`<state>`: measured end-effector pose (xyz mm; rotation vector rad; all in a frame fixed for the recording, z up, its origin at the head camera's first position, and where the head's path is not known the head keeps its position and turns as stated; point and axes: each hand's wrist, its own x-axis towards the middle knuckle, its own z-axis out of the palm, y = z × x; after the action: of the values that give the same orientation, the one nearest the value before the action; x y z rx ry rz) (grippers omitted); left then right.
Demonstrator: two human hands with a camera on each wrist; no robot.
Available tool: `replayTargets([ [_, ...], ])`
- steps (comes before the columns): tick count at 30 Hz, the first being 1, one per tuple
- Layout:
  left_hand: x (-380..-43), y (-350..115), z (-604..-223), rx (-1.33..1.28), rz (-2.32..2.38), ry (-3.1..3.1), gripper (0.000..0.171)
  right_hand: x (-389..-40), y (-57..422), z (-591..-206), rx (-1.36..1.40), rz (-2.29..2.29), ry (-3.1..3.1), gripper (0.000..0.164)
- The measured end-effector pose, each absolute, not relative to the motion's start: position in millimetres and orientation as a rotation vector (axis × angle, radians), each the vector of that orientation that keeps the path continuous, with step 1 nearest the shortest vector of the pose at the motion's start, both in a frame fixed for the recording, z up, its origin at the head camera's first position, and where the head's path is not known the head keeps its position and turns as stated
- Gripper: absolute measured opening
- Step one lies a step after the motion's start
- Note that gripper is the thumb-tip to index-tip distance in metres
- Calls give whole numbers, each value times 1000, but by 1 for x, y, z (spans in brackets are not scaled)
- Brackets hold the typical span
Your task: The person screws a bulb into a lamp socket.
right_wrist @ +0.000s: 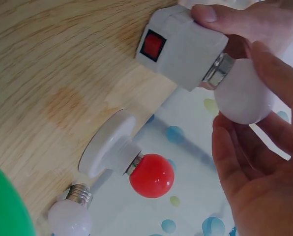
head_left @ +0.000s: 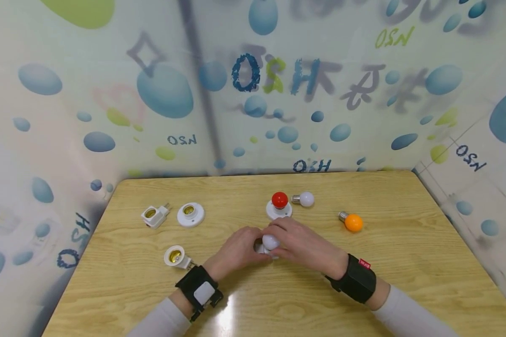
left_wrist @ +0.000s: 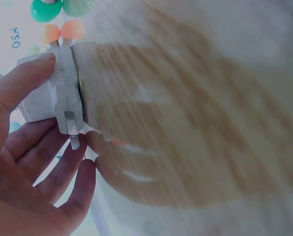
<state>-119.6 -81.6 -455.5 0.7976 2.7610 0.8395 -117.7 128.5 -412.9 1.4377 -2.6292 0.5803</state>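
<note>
My left hand grips a white plug-in lamp socket with a red switch, low over the table's middle. Metal plug prongs stick out of the socket in the left wrist view. My right hand holds a white bulb by its round part, thumb and fingers around it. The bulb's metal screw base is at the socket's mouth, with some thread showing outside. Just behind the hands a red bulb stands in a round white lamp base.
Another white bulb lies beside the red one, with an orange bulb farther right. On the left are a square plug-in socket, a round lamp base and a round plug-in socket. A patterned curtain hangs behind the table.
</note>
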Motion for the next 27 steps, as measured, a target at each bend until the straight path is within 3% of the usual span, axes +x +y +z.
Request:
replayTargets([
  [11,-119,-81,-457,812,829,2781,34,-120,122,-419,1282,488,-2660,54],
  [20,-119,-82,-457,800,831,2765,41,-123,128,-417,1243,443,-2740,93],
  [23,-120,-81,-456,792,829,2752,42,-123,136,-412,1341,543,-2735,94],
  [27,-120,-80,-455,788,836,2737,43,-124,144,-408,1535,632,-2688,83],
])
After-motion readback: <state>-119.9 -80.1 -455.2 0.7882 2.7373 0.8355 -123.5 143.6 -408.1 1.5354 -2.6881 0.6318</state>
